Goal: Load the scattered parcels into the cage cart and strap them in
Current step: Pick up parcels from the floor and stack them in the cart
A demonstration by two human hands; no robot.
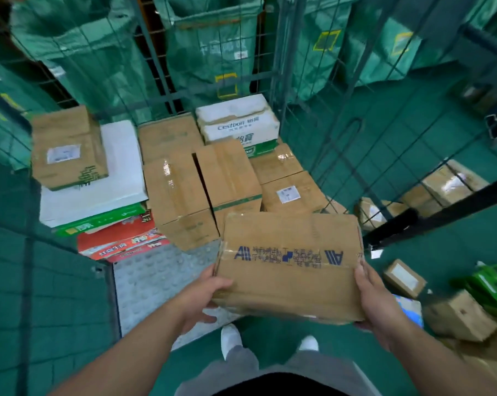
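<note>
I hold a brown cardboard parcel [291, 267] with blue printed tape across its top, level in front of me at the cart's open front. My left hand [204, 297] grips its left end, thumb on top. My right hand [377, 298] grips its right end. The wire cage cart [294, 67] stands ahead with a grey studded floor [150, 278]. Inside lie several parcels: brown boxes [201, 192], a white Cestbon carton [238, 121], a white flat box [98, 178] with a brown box [67, 147] on it, and a red carton [121, 238]. No strap is visible.
Loose parcels lie on the green floor at right: a small brown box [404, 278], a larger brown box [461, 315], green packaging [489, 284], and boxes [441, 190] beyond the cart's right mesh wall. Green mail sacks [213, 50] hang behind the cart. My white shoes [231, 338] stand at its front.
</note>
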